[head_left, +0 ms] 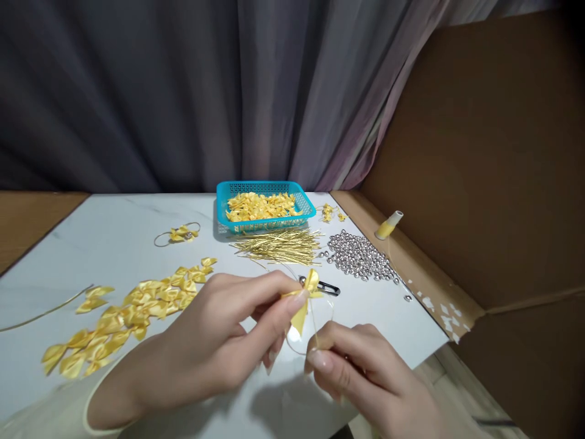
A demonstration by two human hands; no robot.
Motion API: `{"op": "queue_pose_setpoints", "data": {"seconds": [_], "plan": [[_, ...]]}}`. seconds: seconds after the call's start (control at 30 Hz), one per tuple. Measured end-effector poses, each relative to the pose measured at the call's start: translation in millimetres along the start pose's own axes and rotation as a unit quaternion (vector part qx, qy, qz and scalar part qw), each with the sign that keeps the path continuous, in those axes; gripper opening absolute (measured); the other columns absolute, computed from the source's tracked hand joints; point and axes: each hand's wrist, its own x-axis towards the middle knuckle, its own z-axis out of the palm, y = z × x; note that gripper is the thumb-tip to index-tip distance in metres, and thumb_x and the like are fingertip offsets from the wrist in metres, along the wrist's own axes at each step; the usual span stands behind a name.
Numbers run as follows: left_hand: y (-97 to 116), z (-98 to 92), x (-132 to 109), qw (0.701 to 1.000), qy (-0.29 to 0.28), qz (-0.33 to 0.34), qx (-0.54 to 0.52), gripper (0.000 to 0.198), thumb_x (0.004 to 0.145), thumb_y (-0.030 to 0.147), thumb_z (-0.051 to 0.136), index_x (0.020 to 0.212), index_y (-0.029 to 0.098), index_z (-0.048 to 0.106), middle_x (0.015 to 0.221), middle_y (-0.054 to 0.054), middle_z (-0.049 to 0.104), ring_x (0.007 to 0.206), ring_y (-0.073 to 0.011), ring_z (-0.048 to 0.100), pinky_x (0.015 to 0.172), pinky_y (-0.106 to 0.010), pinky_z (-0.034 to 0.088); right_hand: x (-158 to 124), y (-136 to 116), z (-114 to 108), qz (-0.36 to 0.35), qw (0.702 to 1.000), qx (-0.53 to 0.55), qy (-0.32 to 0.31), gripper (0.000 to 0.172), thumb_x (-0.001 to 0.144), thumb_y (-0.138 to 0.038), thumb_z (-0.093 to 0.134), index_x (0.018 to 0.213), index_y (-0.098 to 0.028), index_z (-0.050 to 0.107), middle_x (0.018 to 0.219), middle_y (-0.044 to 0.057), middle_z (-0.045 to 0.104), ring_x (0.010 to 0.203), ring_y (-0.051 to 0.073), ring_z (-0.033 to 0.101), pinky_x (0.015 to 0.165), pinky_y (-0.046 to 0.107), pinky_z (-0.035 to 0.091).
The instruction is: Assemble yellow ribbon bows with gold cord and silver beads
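Observation:
My left hand pinches a yellow ribbon bow between thumb and forefinger, above the white table. A small silver bead shows beside the bow, close to my fingertips. From the bow a thin thread runs down to my right hand, whose thumb and forefinger are pressed together on it. Another fine strand loops below the bow between the hands. Just behind the bow lies a small black object, partly hidden. The undersides of both hands' other fingers are mostly out of sight.
Yellow bows lie spread at left, near a bow on a looped wire. Behind stand a blue basket of yellow bows and gold wire strips. Silver beads and a thread spool are at right, by a cardboard wall.

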Motion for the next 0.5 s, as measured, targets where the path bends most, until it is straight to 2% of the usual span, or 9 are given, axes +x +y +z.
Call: {"op": "queue_pose_setpoints", "data": {"seconds": [0.07, 0.17, 0.23, 0.33, 0.4, 0.5], "plan": [[0, -1.0, 0, 0.997, 0.011, -0.047, -0.053, 0.020, 0.093, 0.020, 0.044, 0.080, 0.017, 0.059, 0.048, 0.008, 0.053, 0.039, -0.0041, 0.053, 0.045, -0.013, 0.043, -3, 3, 4, 0.027, 0.997, 0.058, 0.034, 0.029, 0.094, -0.043, 0.044, 0.089, -0.020, 0.061, 0.063, -0.001, 0.058, 0.062, 0.012, 0.051, 0.063, 0.023, 0.039], [0, -2.4, 1, 0.978, 0.022, -0.129, -0.163, 0.024, 0.092, 0.029, 0.047, 0.076, 0.017, 0.059, 0.045, 0.008, 0.054, 0.035, -0.0063, 0.054, 0.039, -0.014, 0.045, -10, 8, 9, 0.062, 0.975, 0.192, 0.095, 0.038, 0.090, -0.050, 0.049, 0.117, -0.023, 0.053, 0.065, 0.000, 0.060, 0.062, 0.013, 0.052, 0.059, 0.024, 0.039], [0, -3.8, 1, 0.955, 0.034, -0.178, -0.233, 0.025, 0.090, 0.033, 0.050, 0.072, 0.018, 0.058, 0.041, 0.007, 0.054, 0.032, -0.0072, 0.052, 0.036, -0.014, 0.043, -16, 13, 9, 0.052, 0.955, 0.264, 0.123, 0.034, 0.088, -0.048, 0.054, 0.111, -0.023, 0.056, 0.063, 0.001, 0.061, 0.056, 0.011, 0.048, 0.053, 0.022, 0.036], [-2, -7.8, 5, 0.920, 0.031, -0.209, -0.331, 0.028, 0.088, 0.036, 0.055, 0.068, 0.017, 0.057, 0.038, 0.006, 0.052, 0.029, -0.0064, 0.048, 0.033, -0.013, 0.038, -26, 22, 5, 0.014, 0.935, 0.334, 0.117, 0.022, 0.086, -0.040, 0.062, 0.084, -0.018, 0.065, 0.057, 0.003, 0.063, 0.045, 0.007, 0.042, 0.046, 0.021, 0.031], [-4, -11.5, 8, 0.897, 0.016, -0.213, -0.387, 0.028, 0.086, 0.037, 0.057, 0.067, 0.016, 0.058, 0.040, 0.006, 0.049, 0.028, -0.0051, 0.046, 0.031, -0.011, 0.035, -31, 28, 0, -0.026, 0.929, 0.354, 0.104, 0.018, 0.084, -0.036, 0.063, 0.078, -0.018, 0.066, 0.056, 0.005, 0.064, 0.044, 0.009, 0.047, 0.044, 0.020, 0.035], [-8, -15.8, 10, 0.869, 0.009, -0.227, -0.440, 0.027, 0.085, 0.036, 0.060, 0.068, 0.015, 0.062, 0.042, 0.008, 0.041, 0.027, -0.0017, 0.039, 0.028, -0.008, 0.030, -38, 40, -10, -0.139, 0.936, 0.303, 0.113, 0.013, 0.087, -0.032, 0.059, 0.081, -0.024, 0.068, 0.056, 0.005, 0.067, 0.045, 0.013, 0.056, 0.045, 0.022, 0.042]]}}
